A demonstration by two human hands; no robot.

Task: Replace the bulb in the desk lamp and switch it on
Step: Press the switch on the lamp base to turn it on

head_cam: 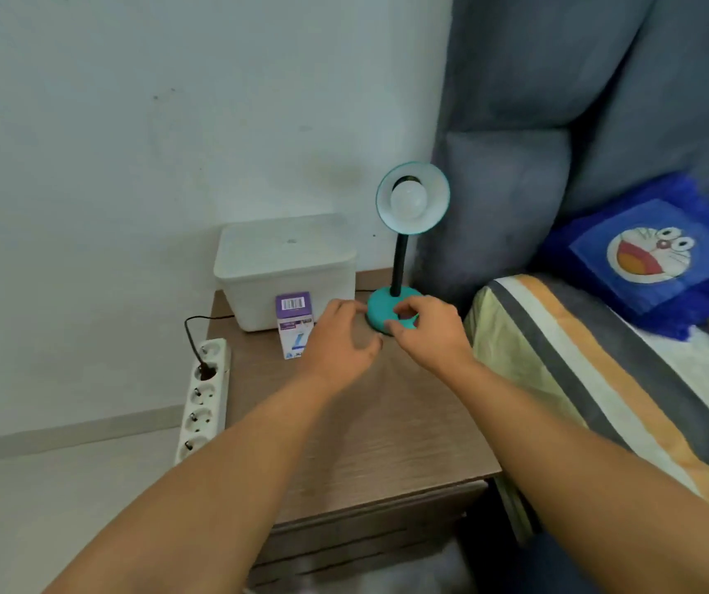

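Observation:
A teal desk lamp [399, 267] stands at the back right of the wooden bedside table [387, 443]. Its shade [434, 195] faces me, with a white bulb [408, 199] seated inside, unlit. My right hand [425, 332] rests on the front of the round teal base [376, 308], fingers curled over it. My left hand [339, 340] hovers just left of the base with fingers spread and holds nothing. A purple and white bulb box [294, 323] stands upright right beside my left hand.
A white lidded plastic bin [284, 267] sits at the table's back left. A white power strip [204, 396] leans against the table's left side with a black plug in its top socket. A bed with a striped sheet [579, 379] and a blue pillow [652, 255] lies to the right.

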